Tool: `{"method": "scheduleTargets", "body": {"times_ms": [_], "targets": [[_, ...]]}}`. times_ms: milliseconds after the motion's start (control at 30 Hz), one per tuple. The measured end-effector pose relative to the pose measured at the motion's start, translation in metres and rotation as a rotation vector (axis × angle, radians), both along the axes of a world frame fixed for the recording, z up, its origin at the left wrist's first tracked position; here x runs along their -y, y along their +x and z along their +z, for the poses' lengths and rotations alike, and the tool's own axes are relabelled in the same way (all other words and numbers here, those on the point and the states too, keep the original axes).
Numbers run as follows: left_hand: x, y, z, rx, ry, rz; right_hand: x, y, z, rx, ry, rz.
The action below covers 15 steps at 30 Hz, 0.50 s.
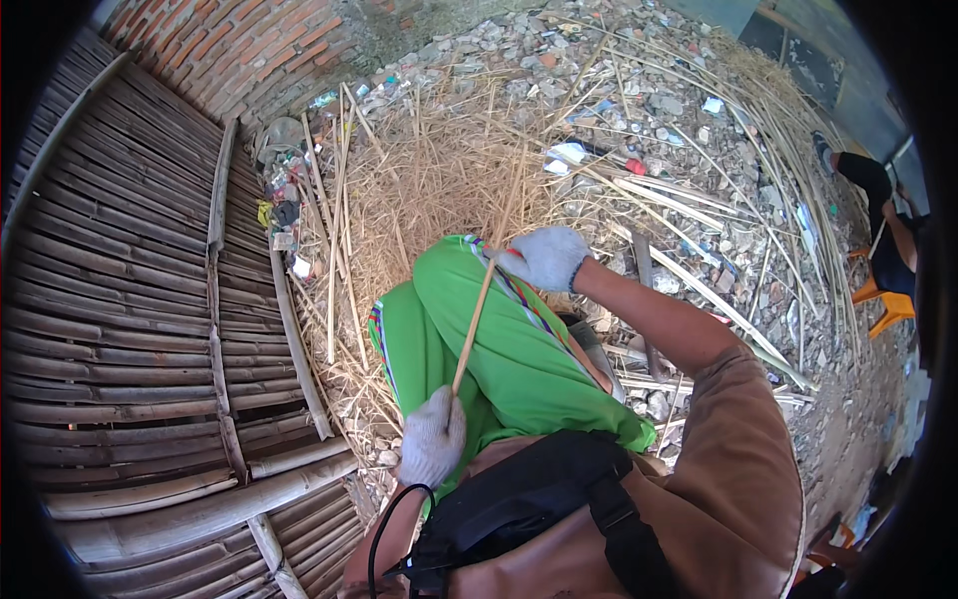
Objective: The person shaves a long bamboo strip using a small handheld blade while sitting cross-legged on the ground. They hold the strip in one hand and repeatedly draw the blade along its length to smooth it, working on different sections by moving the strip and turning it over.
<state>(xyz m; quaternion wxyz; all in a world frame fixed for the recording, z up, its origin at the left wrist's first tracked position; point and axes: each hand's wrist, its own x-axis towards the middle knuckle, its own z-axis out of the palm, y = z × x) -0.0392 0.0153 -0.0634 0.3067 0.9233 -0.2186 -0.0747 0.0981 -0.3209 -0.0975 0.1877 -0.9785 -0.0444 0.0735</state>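
A thin, pale bamboo strip [474,334] runs slantwise across my green-clad lap, its far end reaching over the shavings. My left hand [434,439], in a light knitted glove, is closed round the strip's near end. Farther up, above my knee, my right hand [549,258] wears a similar glove and pinches the strip between thumb and fingers. Whether the right palm also holds something small is hidden. Beneath the far part of the strip lies a heap of fine bamboo shavings [439,180].
A slatted bamboo panel [120,329] fills the left side. Split bamboo strips [689,205] lie over rubble and litter, with a long dark flat piece [646,290] beside my right forearm. A brick wall [239,50] stands behind. At far right, a person sits on an orange stool [884,299].
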Motion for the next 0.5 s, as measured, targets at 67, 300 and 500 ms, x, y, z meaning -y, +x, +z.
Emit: {"method": "scheduleTargets", "body": {"times_ms": [67, 300, 500], "targets": [[-0.012, -0.013, 0.003, -0.003, 0.008, -0.003, 0.009, 0.006, 0.005, -0.018, 0.013, -0.024], [-0.059, -0.058, 0.004, -0.024, 0.206, 0.053, 0.071, 0.065, -0.013, -0.009, -0.026, -0.188], [-0.073, -0.072, 0.012, -0.216, 0.037, 0.183, 0.125, 0.099, -0.042, 0.155, -0.011, -0.366]]}}
